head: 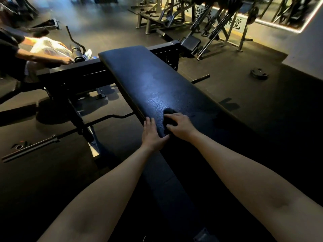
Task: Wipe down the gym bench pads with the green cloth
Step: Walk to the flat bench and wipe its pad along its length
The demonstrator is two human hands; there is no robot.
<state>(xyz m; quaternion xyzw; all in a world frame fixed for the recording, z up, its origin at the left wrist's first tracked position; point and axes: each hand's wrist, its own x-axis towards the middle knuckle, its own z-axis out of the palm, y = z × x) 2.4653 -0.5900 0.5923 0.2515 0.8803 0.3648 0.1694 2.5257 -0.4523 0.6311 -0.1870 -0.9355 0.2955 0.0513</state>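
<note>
Gripping cloth (168,112) on pad (148,81); wall 觉 (236,23)

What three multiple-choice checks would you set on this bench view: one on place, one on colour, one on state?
1. Where on the bench pad is the cloth?
A. alone at its far end
B. under the right hand, on the nearer part
C. hanging off its right side

2. The pad looks:
A. white
B. red
C. dark

3. The left hand is:
A. flat on the pad's left edge, fingers straight
B. clenched in a fist
C. raised off the pad

Answers: 1 B, the right hand's fingers curl over the cloth on the pad; 2 C, the surface is dark with a dull sheen; 3 A, its palm lies on the edge beside the cloth.
</note>
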